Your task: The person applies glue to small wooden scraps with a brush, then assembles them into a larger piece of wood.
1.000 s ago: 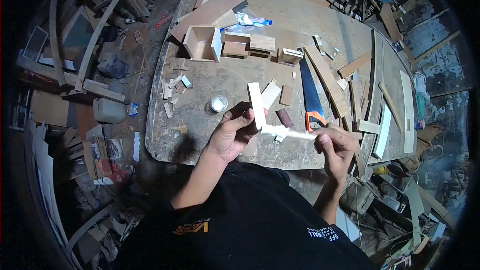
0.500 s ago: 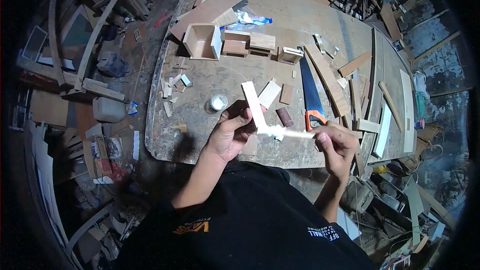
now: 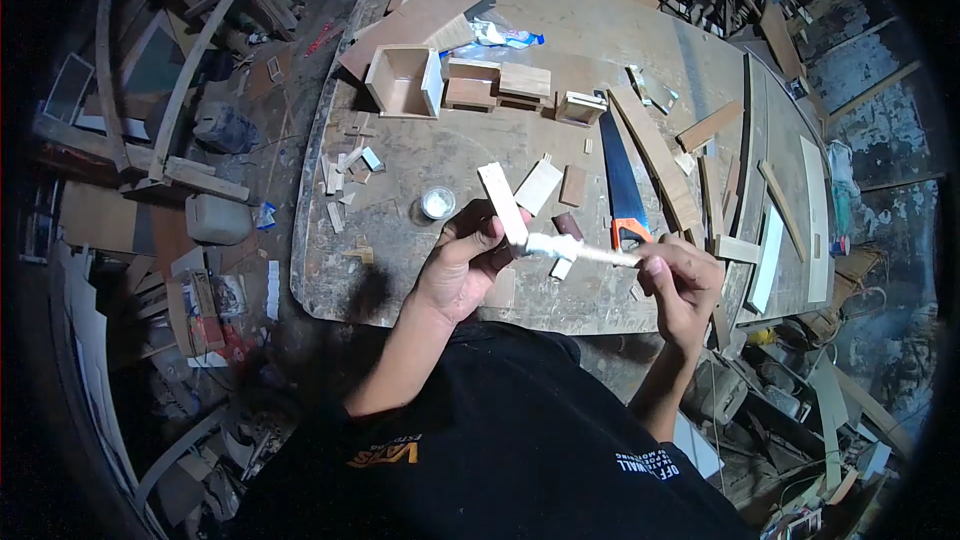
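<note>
Above the workbench [image 3: 400, 270], pale flat wooden strip [image 3: 502, 203], white-smeared lower end.

A woodworking shop: handsaw [image 3: 622, 190] and offcuts on a worn workbench [image 3: 420, 270] (timber heaped around).

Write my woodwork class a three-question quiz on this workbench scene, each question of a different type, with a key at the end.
1. True or false: the left hand holds a pale wood strip above the workbench.
2. Multiple choice: the right hand holds a white-smeared stick. Where is its white tip? A, at the wood strip's lower end; B, resting on the workbench; C, held far away from the wood strip.
3. Fill in the blank: the handsaw lying on the workbench has an ______ handle.

Key: 1 true; 2 A; 3 orange.
</note>
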A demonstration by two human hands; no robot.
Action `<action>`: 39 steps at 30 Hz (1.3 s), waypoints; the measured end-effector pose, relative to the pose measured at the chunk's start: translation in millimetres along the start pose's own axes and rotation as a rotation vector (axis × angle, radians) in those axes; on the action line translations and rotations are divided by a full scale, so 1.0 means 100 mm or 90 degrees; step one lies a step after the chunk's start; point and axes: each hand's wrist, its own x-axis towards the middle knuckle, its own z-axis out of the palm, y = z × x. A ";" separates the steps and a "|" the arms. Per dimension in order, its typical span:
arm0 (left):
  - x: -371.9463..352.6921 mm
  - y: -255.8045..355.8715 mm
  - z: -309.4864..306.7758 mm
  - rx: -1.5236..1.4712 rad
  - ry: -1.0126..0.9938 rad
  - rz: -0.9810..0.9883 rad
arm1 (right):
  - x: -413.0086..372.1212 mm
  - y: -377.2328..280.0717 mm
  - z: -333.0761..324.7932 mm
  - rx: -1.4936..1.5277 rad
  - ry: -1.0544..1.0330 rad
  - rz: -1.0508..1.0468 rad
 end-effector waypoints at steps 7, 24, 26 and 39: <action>0.01 0.02 0.06 0.017 0.002 0.028 | -0.02 -0.07 0.05 -0.045 -0.071 -0.021; 0.01 -0.01 0.10 -0.047 -0.008 0.069 | -0.02 0.02 0.09 -0.042 0.021 0.043; 0.00 -0.01 0.10 -0.050 -0.014 0.064 | -0.01 0.04 0.08 -0.040 0.040 0.033; 0.01 -0.02 0.08 -0.056 0.024 0.066 | -0.03 0.02 0.09 -0.008 0.028 0.013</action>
